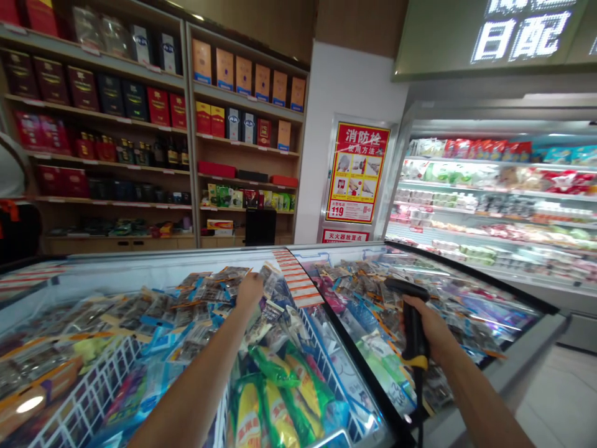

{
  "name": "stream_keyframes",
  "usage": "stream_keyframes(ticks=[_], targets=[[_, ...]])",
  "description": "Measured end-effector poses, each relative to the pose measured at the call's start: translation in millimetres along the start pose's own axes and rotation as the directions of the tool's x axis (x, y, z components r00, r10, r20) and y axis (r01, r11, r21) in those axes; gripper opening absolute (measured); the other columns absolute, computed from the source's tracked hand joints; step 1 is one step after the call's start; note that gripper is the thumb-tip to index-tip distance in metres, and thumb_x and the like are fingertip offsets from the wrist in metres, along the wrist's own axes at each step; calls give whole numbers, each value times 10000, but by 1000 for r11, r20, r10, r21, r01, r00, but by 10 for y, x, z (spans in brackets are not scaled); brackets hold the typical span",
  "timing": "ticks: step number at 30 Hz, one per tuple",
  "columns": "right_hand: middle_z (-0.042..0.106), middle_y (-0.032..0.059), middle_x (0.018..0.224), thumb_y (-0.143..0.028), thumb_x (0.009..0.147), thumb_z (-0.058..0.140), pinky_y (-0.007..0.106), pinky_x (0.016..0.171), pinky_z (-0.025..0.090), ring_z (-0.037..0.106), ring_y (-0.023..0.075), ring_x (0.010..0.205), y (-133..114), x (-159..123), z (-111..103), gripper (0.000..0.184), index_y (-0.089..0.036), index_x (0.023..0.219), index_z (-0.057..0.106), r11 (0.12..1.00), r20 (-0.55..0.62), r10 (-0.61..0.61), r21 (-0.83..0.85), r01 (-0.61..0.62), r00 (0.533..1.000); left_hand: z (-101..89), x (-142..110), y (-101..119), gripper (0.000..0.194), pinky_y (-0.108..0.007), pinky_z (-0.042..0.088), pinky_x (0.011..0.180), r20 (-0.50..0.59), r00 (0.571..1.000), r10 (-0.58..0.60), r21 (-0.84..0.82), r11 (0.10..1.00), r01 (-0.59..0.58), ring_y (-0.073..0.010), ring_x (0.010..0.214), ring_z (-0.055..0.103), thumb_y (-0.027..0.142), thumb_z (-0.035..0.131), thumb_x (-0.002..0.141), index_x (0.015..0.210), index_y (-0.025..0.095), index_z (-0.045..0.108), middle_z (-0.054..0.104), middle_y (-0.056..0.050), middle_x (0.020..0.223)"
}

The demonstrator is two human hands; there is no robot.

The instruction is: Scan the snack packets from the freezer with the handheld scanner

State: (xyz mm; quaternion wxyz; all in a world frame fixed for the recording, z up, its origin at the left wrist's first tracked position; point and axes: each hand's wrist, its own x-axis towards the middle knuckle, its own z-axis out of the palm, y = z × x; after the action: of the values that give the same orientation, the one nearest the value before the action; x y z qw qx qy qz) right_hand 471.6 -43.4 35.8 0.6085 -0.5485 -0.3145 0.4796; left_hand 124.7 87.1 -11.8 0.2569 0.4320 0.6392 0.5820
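Observation:
My left hand (250,289) reaches deep into the chest freezer, its fingers curled and partly hidden against a clear plastic packet (270,279). Around it lie dark food packets (219,286) with orange and blue edges. Nearer to me, below that forearm, are green-and-yellow bags of corn (280,401). In my right hand (431,326) is a black handheld barcode scanner (414,333) with a yellow band near its base. My fingers wrap around its handle, and its cable hangs downward. The scanner is above the freezer's right section, over more dark packets (373,283).
White wire dividers (88,395) split the freezer. A black-edged sliding glass lid (354,367) runs between its two sections. Shelves of boxes (242,74) stand behind, with a refrigerated display (494,205) at right. A person's sleeve (10,165) shows at far left.

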Motion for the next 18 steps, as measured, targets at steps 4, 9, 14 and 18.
stream_keyframes(ticks=[4,9,14,18], targets=[[542,-8,395,-311,714,568,199,314,390,496,113,324,-21,74,-172,174,-159,637,529,999,-27,5,31,-4,1000,-401,-59,167,272,-424,399,789,2,997,78,519,852,-68,-329,978,532,206,490,661,912,178,589,611,-147,947],[532,-14,391,-298,724,555,198,298,374,490,115,321,-25,73,-288,169,-170,621,519,999,-68,21,45,-18,997,-295,-335,401,355,-482,326,882,-24,916,401,776,585,-235,-344,1139,376,274,459,711,1036,167,552,442,-154,1233],[537,-8,396,-286,728,552,190,294,373,491,111,321,-33,65,-383,158,-161,634,531,998,-85,7,58,-2,996,514,-567,536,349,-380,313,928,186,920,344,485,782,-390,-275,1108,426,252,530,676,1013,168,566,511,-134,1164],[539,-8,393,-295,720,565,189,302,383,494,113,323,-32,77,-457,149,-161,661,534,997,-96,7,79,1,995,1238,-776,569,196,-363,297,927,242,944,224,191,943,-272,-276,1084,448,169,615,579,771,192,581,589,-103,1032]])
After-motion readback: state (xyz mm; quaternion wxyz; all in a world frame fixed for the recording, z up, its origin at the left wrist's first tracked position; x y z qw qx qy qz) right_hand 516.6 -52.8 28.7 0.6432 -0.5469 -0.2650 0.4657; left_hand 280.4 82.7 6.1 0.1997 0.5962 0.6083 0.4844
